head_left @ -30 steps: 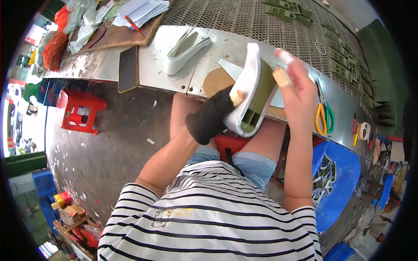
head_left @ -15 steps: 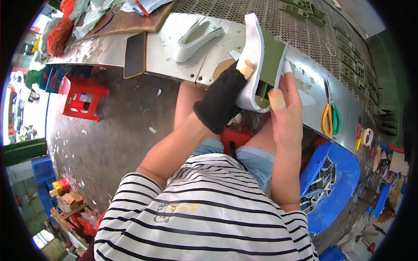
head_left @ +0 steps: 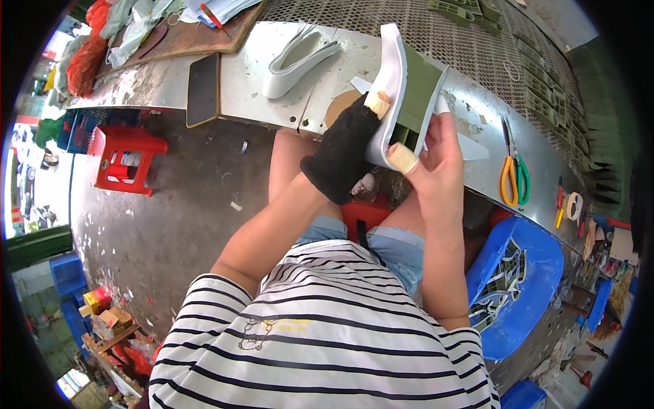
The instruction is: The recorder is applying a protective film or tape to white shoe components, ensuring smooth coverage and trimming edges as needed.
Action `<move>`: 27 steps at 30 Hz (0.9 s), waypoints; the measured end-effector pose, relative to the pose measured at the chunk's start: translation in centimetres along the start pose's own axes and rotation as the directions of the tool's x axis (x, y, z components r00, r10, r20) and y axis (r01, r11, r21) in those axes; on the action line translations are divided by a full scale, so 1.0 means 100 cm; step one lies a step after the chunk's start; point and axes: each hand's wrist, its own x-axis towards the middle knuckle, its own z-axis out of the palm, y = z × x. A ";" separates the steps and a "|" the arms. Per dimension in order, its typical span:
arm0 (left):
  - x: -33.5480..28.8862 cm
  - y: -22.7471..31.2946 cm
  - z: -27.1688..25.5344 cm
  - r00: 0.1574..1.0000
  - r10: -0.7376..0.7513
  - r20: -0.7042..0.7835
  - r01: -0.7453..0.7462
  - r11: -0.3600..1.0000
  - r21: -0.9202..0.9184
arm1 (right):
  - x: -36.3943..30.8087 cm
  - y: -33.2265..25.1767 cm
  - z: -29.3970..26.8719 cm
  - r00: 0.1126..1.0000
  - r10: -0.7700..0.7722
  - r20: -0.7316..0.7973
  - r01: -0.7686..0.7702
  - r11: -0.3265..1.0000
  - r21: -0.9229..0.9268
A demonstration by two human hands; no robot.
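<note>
A green plastic wedge sole (head_left: 419,85), hollow at its lower end, stands over the table edge with a white strip (head_left: 391,71) wrapped round its sides. My left hand (head_left: 347,143), in a black glove with a taped thumb tip, is closed on its left side, the thumb against the strip. At its lower right, my bare right hand (head_left: 436,153) grips it too; that thumb, wrapped in pale tape, presses the strip at the lower bend while the fingers lie along the far side. The fingertips behind the piece are hidden. A looped white strip (head_left: 283,82) lies on the metal table.
A phone (head_left: 204,88) rests at the table's left edge. Orange- and green-handled scissors (head_left: 516,180) lie to the right. Several green parts (head_left: 545,102) sit on the mesh surface. A blue bin (head_left: 528,307) with strips stands beside my right arm, a red stool (head_left: 125,160) at left.
My right thumb has moved left and down, onto the strip at the lower bend. The wedge sole has shifted slightly left in view.
</note>
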 end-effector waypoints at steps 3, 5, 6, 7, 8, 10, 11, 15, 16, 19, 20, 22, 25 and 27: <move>0.004 0.014 -0.008 0.983 -0.146 0.112 0.138 0.988 0.075 | 0.009 0.000 -0.022 0.994 -0.013 -0.111 0.016 0.999 0.031; 0.009 0.029 -0.013 0.963 -0.247 0.111 0.180 0.890 0.418 | 0.018 -0.008 -0.037 0.985 -0.053 -0.164 0.058 0.998 0.029; 0.009 0.041 -0.011 0.950 -0.296 0.102 0.173 0.767 0.618 | 0.021 -0.010 -0.044 0.988 -0.109 -0.106 0.095 0.988 -0.123; 0.012 0.043 -0.016 0.951 -0.292 0.101 0.170 0.768 0.618 | 0.023 -0.011 -0.047 0.987 -0.155 -0.038 0.139 0.953 -0.269; 0.016 0.044 -0.022 0.956 -0.239 0.170 0.088 0.787 0.610 | 0.022 -0.013 -0.046 0.987 -0.157 -0.034 0.142 0.953 -0.268; 0.018 0.049 -0.031 0.953 -0.223 0.206 0.158 0.944 0.291 | 0.023 -0.019 -0.043 0.972 -0.036 -0.232 0.009 0.993 -0.117; 0.014 0.053 -0.033 0.963 -0.124 0.241 0.060 0.965 0.256 | 0.022 -0.018 -0.042 0.955 -0.086 -0.284 0.077 0.996 -0.041; 0.008 0.019 -0.027 0.923 0.301 0.241 -0.245 0.940 -0.236 | 0.020 -0.005 -0.025 0.868 -0.101 -0.487 0.171 0.980 0.103; 0.007 0.002 -0.027 0.920 0.354 0.169 -0.324 0.929 -0.181 | 0.018 0.000 -0.019 0.871 -0.101 -0.481 0.172 0.980 0.105; 0.012 0.001 0.005 0.904 0.428 -0.001 -0.422 0.890 -0.171 | 0.007 0.009 -0.002 0.898 -0.053 -0.438 0.019 0.997 -0.081; 0.014 0.005 0.007 0.913 0.406 -0.041 -0.407 0.912 -0.039 | 0.003 0.013 -0.001 0.904 -0.050 -0.425 0.019 0.997 -0.076; 0.016 0.014 0.004 0.915 0.394 -0.087 -0.386 0.917 0.099 | -0.002 0.019 0.001 0.943 -0.039 -0.330 0.025 0.999 -0.047; 0.016 0.017 -0.004 0.949 0.284 -0.134 -0.276 0.958 0.078 | -0.006 0.013 -0.007 0.970 -0.039 -0.241 0.000 0.987 -0.161; 0.016 0.013 -0.008 0.946 0.308 -0.101 -0.298 0.948 0.109 | -0.003 0.003 -0.006 0.979 -0.046 -0.200 0.002 0.977 -0.215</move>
